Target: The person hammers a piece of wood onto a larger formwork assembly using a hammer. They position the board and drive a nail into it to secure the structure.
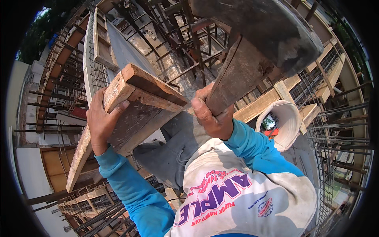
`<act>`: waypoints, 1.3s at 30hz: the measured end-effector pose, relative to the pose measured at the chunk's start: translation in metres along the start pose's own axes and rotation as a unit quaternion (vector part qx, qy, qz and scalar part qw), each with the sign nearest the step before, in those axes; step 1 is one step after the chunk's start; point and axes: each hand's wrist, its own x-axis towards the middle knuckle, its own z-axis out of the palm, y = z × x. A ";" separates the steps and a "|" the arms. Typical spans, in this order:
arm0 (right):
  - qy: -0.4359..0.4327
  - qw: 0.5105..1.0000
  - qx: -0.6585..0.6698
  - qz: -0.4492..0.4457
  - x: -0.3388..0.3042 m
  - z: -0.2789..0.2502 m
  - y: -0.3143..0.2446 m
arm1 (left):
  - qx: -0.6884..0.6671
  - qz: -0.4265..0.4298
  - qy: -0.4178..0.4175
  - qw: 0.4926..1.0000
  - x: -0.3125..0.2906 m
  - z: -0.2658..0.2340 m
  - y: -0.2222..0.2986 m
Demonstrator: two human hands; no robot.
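My left hand (103, 120) is wrapped round the edge of a wooden formwork panel (134, 118), with the thumb on its near side. The panel is tilted, and wooden battens (154, 87) run along its upper end. My right hand (213, 114) is closed round the wooden handle of a hammer (246, 69). The hammer is raised close to the camera, to the right of the panel, and its large dark head fills the upper right. Between the hammer and the panel there is a small gap.
To the right, a whitish bucket (282, 122) with something red inside sits beside wooden beams (260, 104). Steel rebar (339, 130) stands on the far right, with more bars (102, 221) at lower left. Scaffolding poles (193, 35) and a lower floor lie ahead.
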 end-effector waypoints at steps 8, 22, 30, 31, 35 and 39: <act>-0.095 0.903 0.007 0.419 -0.058 -0.008 0.094 | -0.024 -0.005 -0.005 1.000 0.002 -0.004 -0.001; -0.100 0.928 0.004 0.358 -0.048 0.010 0.064 | -0.014 0.011 0.004 1.000 -0.001 0.001 -0.002; -0.056 0.992 0.000 0.109 -0.005 -0.008 -0.012 | 0.029 0.014 0.013 0.999 -0.004 0.000 -0.005; 0.009 0.998 0.048 0.027 -0.005 -0.001 -0.006 | 0.037 0.015 0.011 0.999 -0.002 0.002 -0.007; -0.020 0.990 0.017 0.137 -0.056 0.015 0.076 | 0.047 0.030 0.014 0.998 -0.002 0.005 -0.007; -0.115 0.936 -0.050 0.329 -0.046 0.011 0.057 | 0.028 0.024 0.018 0.999 0.002 -0.001 -0.001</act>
